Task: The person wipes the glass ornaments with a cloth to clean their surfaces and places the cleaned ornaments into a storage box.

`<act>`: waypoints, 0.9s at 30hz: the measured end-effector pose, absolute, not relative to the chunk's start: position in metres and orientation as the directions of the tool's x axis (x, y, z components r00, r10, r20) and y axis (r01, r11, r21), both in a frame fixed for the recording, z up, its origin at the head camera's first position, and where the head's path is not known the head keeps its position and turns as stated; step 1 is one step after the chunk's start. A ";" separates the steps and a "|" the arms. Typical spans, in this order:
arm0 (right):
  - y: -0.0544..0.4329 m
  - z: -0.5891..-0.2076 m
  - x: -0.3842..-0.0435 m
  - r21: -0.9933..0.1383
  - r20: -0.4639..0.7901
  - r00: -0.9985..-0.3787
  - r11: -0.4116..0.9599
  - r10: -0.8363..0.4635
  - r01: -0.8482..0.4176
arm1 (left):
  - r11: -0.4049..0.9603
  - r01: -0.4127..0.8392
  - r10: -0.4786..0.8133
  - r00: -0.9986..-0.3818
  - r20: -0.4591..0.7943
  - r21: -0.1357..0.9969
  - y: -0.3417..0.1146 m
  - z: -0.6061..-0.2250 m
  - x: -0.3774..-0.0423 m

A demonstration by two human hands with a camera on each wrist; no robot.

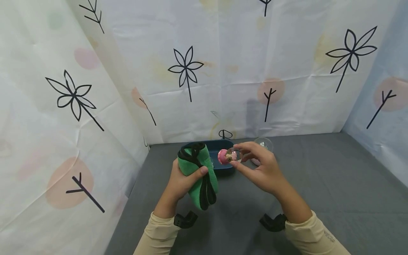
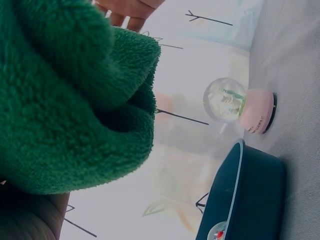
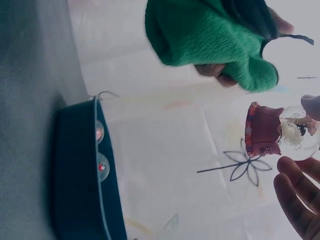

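My left hand [image 1: 178, 182] grips a folded green towel [image 1: 192, 166] with black edging, thumb across its front. In the left wrist view the towel's fuzzy folds fill much of the left side. A small snow globe [image 1: 224, 156] is pinched by its clear ball between the thumb and fingers of my right hand [image 1: 262, 169]. The globe lies tilted sideways, its pink base pointing toward the towel. Towel and globe are held apart, as the right wrist view shows. A pale figure inside the ball is partly covered by fingertips.
A dark blue bin [image 2: 260, 192] stands on the grey table behind my hands. Small clear balls [image 3: 103, 167] with red spots show inside it. To its right a second snow globe [image 2: 257, 110] with a pink base stands upright. Patterned white cloth walls [image 1: 223, 71] surround the table.
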State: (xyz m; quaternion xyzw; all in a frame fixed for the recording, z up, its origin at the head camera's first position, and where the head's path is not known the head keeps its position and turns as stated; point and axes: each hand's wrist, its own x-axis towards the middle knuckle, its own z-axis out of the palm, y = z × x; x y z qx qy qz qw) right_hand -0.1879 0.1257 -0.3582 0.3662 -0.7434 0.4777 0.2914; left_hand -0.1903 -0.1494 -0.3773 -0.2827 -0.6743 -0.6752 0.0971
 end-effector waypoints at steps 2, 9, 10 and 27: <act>0.125 -0.360 -0.191 -0.504 0.770 -0.579 0.301 -0.267 -0.810 | -0.079 0.512 0.244 -0.822 0.514 0.856 -0.150 -0.377 -0.191; 0.121 -0.373 -0.207 -0.547 0.718 -0.650 0.375 -0.249 -0.748 | -0.095 0.497 0.193 -0.841 0.506 0.863 -0.155 -0.374 -0.190; 0.120 -0.375 -0.210 -0.562 0.703 -0.667 0.383 -0.246 -0.733 | -0.095 0.496 0.187 -0.842 0.505 0.863 -0.156 -0.373 -0.190; 0.092 -0.403 -0.258 -0.616 0.420 -0.854 0.594 -0.307 -0.517 | -0.082 0.510 0.170 -0.839 0.516 0.856 -0.166 -0.368 -0.189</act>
